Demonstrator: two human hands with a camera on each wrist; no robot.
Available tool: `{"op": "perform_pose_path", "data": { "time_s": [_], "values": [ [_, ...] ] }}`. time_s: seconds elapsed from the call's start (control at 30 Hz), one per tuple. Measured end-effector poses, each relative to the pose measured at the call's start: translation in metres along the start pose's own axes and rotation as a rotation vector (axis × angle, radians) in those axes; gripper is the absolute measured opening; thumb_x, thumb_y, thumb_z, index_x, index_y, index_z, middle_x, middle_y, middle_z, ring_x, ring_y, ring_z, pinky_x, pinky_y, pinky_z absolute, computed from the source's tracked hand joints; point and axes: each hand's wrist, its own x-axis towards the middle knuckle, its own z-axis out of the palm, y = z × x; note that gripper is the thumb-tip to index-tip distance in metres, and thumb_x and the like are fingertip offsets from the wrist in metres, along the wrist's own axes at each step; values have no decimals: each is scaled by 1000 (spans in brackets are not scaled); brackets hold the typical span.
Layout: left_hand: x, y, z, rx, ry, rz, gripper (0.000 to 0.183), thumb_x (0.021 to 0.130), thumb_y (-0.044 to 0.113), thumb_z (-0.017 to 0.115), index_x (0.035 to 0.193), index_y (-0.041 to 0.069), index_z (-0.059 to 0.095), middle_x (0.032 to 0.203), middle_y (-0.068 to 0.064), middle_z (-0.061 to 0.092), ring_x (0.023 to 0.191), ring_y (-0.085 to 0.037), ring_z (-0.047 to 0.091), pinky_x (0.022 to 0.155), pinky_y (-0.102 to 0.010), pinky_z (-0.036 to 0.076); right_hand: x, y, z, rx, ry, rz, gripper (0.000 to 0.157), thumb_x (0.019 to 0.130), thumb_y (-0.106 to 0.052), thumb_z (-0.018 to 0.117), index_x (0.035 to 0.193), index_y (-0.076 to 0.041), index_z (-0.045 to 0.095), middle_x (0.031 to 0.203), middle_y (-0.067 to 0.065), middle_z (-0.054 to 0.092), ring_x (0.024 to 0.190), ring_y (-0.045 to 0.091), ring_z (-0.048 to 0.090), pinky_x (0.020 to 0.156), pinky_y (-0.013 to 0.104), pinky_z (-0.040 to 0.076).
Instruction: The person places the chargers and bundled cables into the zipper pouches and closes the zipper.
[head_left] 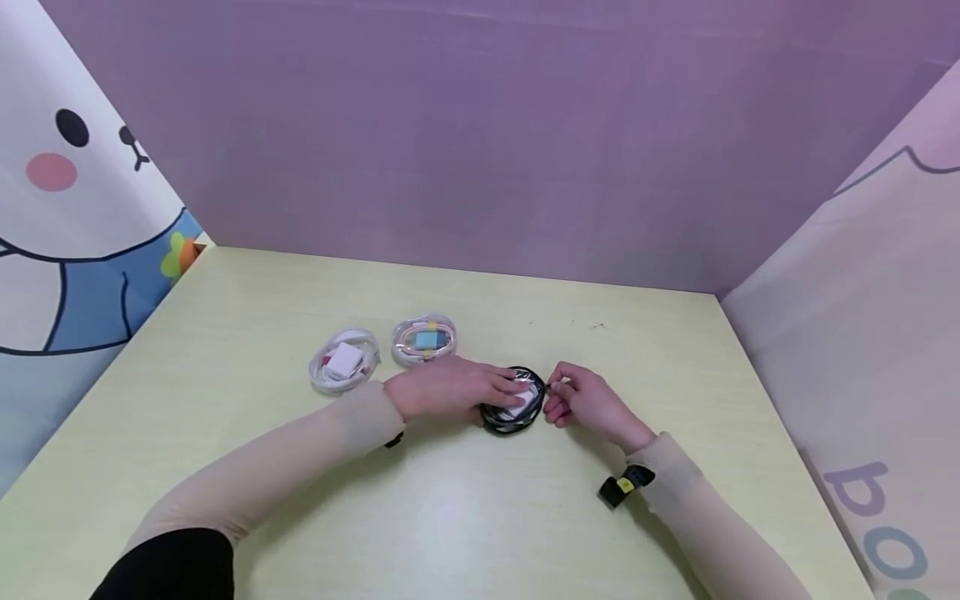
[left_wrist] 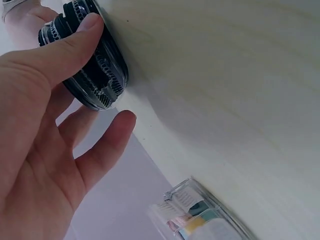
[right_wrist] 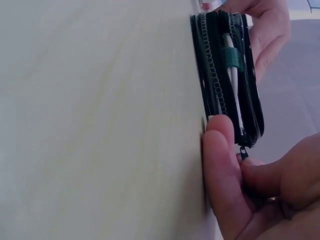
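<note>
A round, clear zip pouch with black trim [head_left: 516, 427] lies on the table between both hands. My left hand [head_left: 442, 387] holds it, fingers over its top and thumb along its zipped side [left_wrist: 103, 67]. With thumb and fingertips, my right hand [head_left: 588, 407] pinches the zipper pull [right_wrist: 243, 153] at the pouch's right edge. The zip gapes along the side in the right wrist view, where a white cable [right_wrist: 234, 82] with a green strap [right_wrist: 231, 57] shows inside.
Two similar clear pouches lie on the pale table [head_left: 450, 517] beyond my left forearm: one with white trim and a white charger [head_left: 345, 361], one with pinkish trim and a blue block [head_left: 430, 340]. A purple wall [head_left: 480, 150] stands behind the table.
</note>
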Motion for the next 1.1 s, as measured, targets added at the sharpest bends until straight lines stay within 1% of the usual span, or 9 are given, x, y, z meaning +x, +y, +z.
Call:
{"op": "perform_pose_path", "data": {
  "time_s": [0.1,0.33,0.53,0.67,0.73,0.8,0.87,0.97,1.1],
  "values": [
    [0,0,0,-3,-2,-9,62,93,19,73,148,30,48,157,10,36,145,-13,31,86,-27,52,-4,0,-1,-7,-9,9,17,107,-2,37,98,3,51,82,16,68,70,26,68,64,38,59],
    [-2,1,1,-12,38,-8,64,89,19,77,146,32,50,155,11,39,143,-13,34,80,-28,53,-15,0,-1,-12,-44,-5,16,106,-1,37,97,3,49,83,17,68,72,27,68,65,39,59],
    [-1,2,2,-7,26,-27,65,89,21,77,146,33,48,156,14,36,144,-12,33,80,-28,53,-24,-3,3,9,-92,2,15,106,-2,39,97,4,49,84,17,69,73,27,69,65,39,59],
    [-2,4,1,-6,28,-39,64,89,23,78,146,32,50,155,13,37,143,-14,34,81,-29,54,-27,-3,6,11,-119,-1,15,107,-4,40,98,4,50,84,16,70,74,28,69,65,39,59],
    [-4,7,0,10,34,-38,64,88,23,78,146,31,51,155,11,39,142,-15,36,82,-31,54,-26,-3,6,6,-107,-2,16,107,-4,40,98,4,51,84,16,70,74,28,69,65,39,59],
    [-5,9,-2,30,48,-38,62,88,20,78,145,30,54,154,10,41,140,-18,41,81,-31,55,-23,-3,6,2,-85,-11,16,107,-4,40,99,4,51,85,16,70,75,28,70,66,39,59],
    [-6,11,-4,61,63,-32,62,86,18,79,143,30,56,153,9,44,133,-20,47,78,-31,55,-20,-4,6,2,-51,-17,16,107,-4,40,100,4,51,85,16,70,75,27,70,67,38,59],
    [-5,13,-6,109,101,-9,55,88,10,75,138,30,62,148,7,50,124,-20,52,79,-30,53,-15,-6,7,2,9,-29,14,106,-2,42,100,4,53,85,16,70,74,25,70,67,36,59],
    [-2,14,-5,159,142,48,45,96,4,63,134,29,65,143,6,55,127,-18,51,89,-31,50,-10,-6,9,-12,64,-45,13,103,0,48,100,5,59,85,16,69,73,23,70,67,34,59]
  ]
}}
